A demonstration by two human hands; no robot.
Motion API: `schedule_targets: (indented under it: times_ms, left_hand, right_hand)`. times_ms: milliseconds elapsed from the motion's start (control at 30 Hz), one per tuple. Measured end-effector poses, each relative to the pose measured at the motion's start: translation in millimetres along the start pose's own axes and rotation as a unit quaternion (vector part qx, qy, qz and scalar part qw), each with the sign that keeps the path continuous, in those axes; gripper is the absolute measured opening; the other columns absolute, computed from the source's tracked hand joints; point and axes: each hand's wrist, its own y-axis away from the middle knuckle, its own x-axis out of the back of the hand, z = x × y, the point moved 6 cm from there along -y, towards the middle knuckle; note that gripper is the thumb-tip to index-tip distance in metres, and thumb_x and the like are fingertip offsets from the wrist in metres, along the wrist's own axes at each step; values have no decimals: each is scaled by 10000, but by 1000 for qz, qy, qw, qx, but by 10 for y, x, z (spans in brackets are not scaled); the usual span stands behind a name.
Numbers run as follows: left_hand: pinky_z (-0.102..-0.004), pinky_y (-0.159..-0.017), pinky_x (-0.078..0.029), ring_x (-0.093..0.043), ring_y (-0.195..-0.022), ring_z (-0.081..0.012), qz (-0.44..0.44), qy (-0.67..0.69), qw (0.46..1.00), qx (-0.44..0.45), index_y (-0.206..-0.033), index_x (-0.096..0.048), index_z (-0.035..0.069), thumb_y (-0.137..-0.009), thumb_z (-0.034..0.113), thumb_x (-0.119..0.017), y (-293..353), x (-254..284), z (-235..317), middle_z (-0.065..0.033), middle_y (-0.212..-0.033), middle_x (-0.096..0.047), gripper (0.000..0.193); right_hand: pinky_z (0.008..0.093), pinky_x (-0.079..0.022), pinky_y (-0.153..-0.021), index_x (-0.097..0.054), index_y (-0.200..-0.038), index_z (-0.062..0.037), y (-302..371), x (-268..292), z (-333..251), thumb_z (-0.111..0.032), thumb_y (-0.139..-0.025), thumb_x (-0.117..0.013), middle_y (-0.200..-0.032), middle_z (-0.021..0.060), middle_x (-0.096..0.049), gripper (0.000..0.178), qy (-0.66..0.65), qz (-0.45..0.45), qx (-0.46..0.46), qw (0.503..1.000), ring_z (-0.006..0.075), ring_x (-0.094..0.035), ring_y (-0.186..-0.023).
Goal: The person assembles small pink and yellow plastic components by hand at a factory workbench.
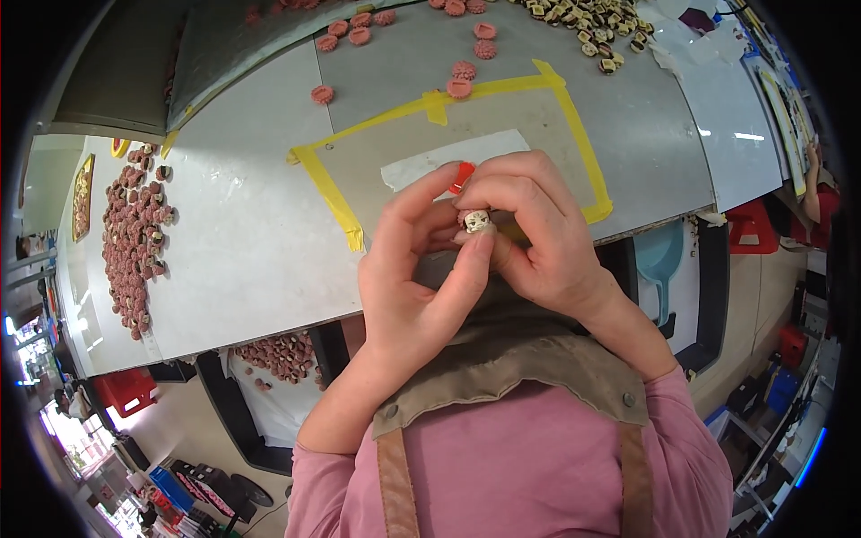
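Above the yellow tape frame (574, 125) on the grey table (242, 233), your left hand (413, 278) and right hand (538, 233) met, both pinching a small cream-and-pink piece (476, 221) between fingertips. A red part (462, 175) showed just behind your fingers, and pink round pieces (134, 242) lay heaped far left.

A grey desk (251, 242) is spread across the upper half of the frame, with a rectangle marked on it in yellow tape (332, 193). Beige floor (744, 332) is seen at lower right and lower left. Red stools (126, 390) are placed at lower left and at the right edge. Bright daylight is admitted at lower left.
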Motion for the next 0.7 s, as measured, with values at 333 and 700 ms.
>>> schedule_targets:
  times_ms: [333,700]
  left_hand:
    - [-269,-795,-501,-615,-936,-131,12,3,998,67,-1222,-528,4,-862,-19,-597,19,142,255,-92,-1023,-625,367]
    - [-404,-1022,-378,-467,-1218,-300,137,-738,657,-72,-1141,-615,46,-947,146,-527,-310,2025,502,-131,-1263,-537,236]
  right_hand:
    - [354,-481,-811,-608,-1083,-52,-92,197,-246,-69,-733,-743,-1040,95,-613,375,-2,-2,18,1000,283,-580,-972]
    - [365,-463,-819,-621,-1027,-31,-827,1190,648,-85,-855,-602,-975,110,-616,181,252,-9,9,968,286,-581,-922]
